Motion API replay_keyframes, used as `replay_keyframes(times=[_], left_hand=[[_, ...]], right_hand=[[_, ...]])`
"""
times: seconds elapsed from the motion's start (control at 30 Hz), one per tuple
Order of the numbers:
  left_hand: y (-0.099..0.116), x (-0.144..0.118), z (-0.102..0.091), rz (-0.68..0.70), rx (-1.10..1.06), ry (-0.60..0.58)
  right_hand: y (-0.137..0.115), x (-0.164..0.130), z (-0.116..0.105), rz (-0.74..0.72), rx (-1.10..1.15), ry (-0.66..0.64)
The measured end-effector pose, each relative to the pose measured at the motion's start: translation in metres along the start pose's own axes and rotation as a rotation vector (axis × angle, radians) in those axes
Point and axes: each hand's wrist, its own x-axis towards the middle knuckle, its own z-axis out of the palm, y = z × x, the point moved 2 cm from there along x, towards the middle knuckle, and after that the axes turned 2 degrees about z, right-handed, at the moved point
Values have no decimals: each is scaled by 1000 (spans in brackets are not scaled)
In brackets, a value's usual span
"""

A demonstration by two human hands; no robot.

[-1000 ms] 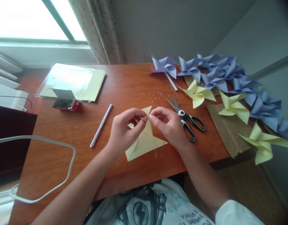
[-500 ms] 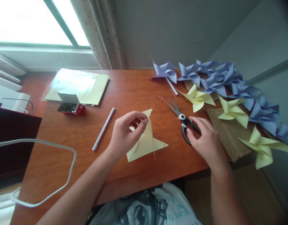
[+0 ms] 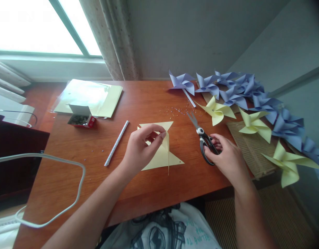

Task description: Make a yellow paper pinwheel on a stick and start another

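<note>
One yellow paper sheet (image 3: 163, 160), its corners bent up, stands at the centre of the frame, with the left hand (image 3: 143, 147) pinching its gathered top between thumb and forefinger. Just right of centre, the right hand (image 3: 228, 155) has its thumb and curled fingers around the handles of one pair of scissors (image 3: 200, 131), whose slightly parted blades point to the upper left. Three yellow pinwheels (image 3: 254, 125) run down the right side; the purple pinwheels (image 3: 181, 83) behind them overlap too much for a sure count, though the leftmost shows one stick (image 3: 189, 98). Left of centre lies one loose white paper stick (image 3: 116, 143); at upper left are one open red box (image 3: 90, 121) and one pile of yellow sheets (image 3: 115, 100) partly under a clear sleeve. One pale cable (image 3: 41, 155) loops at lower left. The table (image 3: 133, 97) has its near edge slanting up toward the right, just below the right forearm, and the lowest yellow pinwheel juts past the right edge. A strip of wood separates the sheet from the scissors, a narrower one the left hand from the loose stick, and a broad stretch runs from the sheet down to the near edge.
</note>
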Motion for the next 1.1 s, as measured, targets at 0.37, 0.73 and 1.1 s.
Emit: replay_keyframes(times=[0.37, 0.73, 1.1], left_hand=[[5, -1, 2, 7, -60, -44], [12, -3, 2, 42, -100, -94], [10, -4, 2, 14, -108, -86]], right_hand=[[-54, -8, 0, -167, 679, -303], [-66, -1, -11, -390, 379, -277], [-67, -2, -16, -441, 307, -235]])
